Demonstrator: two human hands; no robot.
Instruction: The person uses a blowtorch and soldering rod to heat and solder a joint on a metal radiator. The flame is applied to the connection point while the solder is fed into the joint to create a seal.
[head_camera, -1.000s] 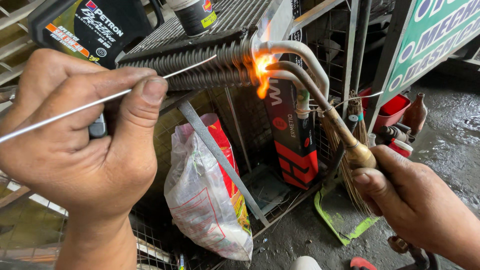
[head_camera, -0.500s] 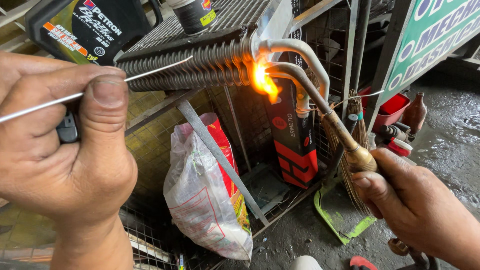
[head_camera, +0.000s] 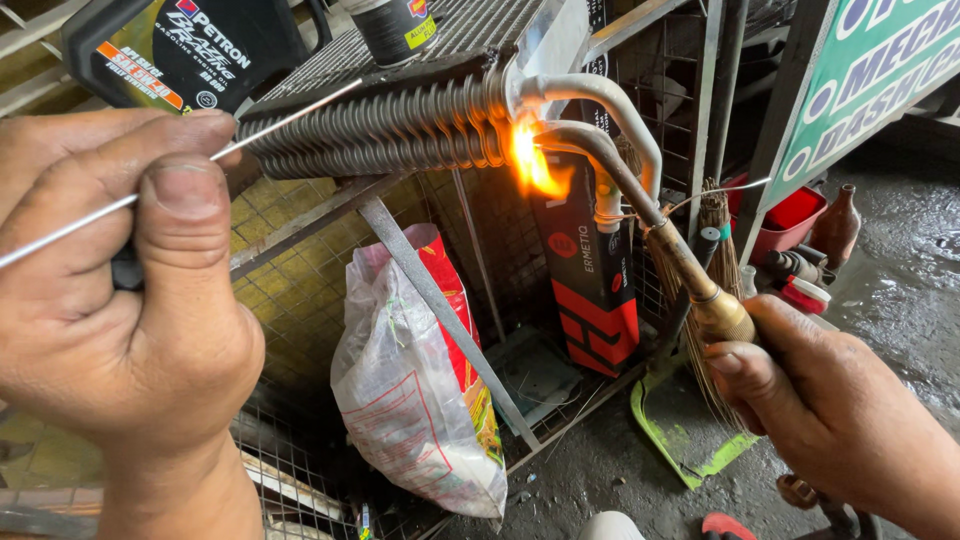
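Two containers: black oil jug (head_camera: 190, 50) and dark can (head_camera: 393, 27) on coil top, contents unseen.
Plastic bag (head_camera: 415, 400): printed packets inside.
Left hand (head_camera: 120, 310): pinches filler rod (head_camera: 285, 118), raised.
Right hand (head_camera: 840, 420): grasps torch (head_camera: 690, 270); flame (head_camera: 530, 165) on pipe joint (head_camera: 560, 135).

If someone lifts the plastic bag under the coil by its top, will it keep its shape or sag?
The bag would probably sag: its thin film is wrinkled and leans on a metal bar. It looks bulged at the bottom, so the contents may shift down. The film seems smooth, perhaps slippery.
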